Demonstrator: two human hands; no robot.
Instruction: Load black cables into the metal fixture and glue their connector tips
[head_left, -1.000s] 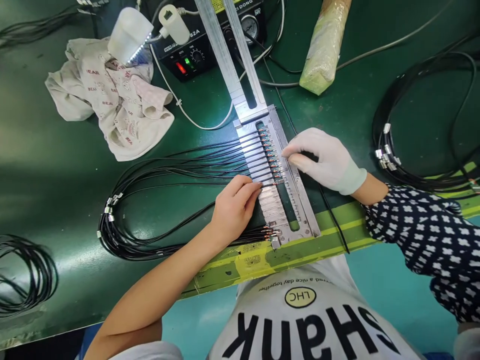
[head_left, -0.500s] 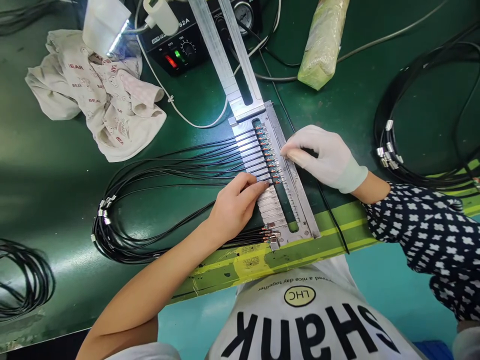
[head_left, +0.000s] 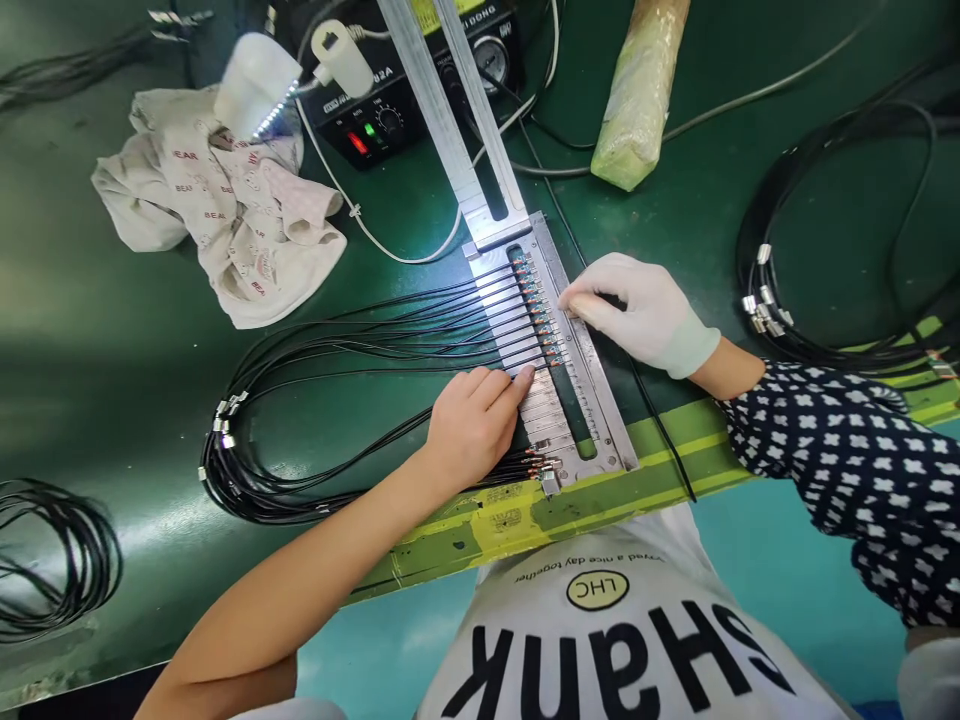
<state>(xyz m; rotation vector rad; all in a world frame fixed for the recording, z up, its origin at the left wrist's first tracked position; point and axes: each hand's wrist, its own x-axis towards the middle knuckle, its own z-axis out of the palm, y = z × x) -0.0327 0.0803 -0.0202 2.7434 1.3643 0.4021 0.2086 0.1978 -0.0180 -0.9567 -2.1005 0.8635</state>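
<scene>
My bare left hand [head_left: 474,420] lies over the slotted metal fixture [head_left: 536,415], fingers curled and thumb pressed on the lowest of the seated black cables [head_left: 420,371]. Several cables lie side by side in the fixture's grooves, their stripped, coppery ends [head_left: 534,300] over the long slot. Below my left hand, a bunch of loose cable ends [head_left: 536,465] rests on the fixture's near end. My right hand [head_left: 637,308], in a white glove, pinches at the fixture's right-hand rail; whatever is between its fingertips is hidden.
Looped cable [head_left: 232,490] with silver tags spreads to the left. Behind stand a black control box [head_left: 420,110], a small lamp [head_left: 259,85] and a crumpled cloth [head_left: 225,215]. A wrapped bundle [head_left: 637,100] and another cable coil [head_left: 757,270] are at right. Yellow-green tape [head_left: 480,525] lines the table edge.
My left fingers have curled back from the thumb, which stays on the cable. My right hand keeps its pinch in nearly the same place. The camera view has shifted slightly.
</scene>
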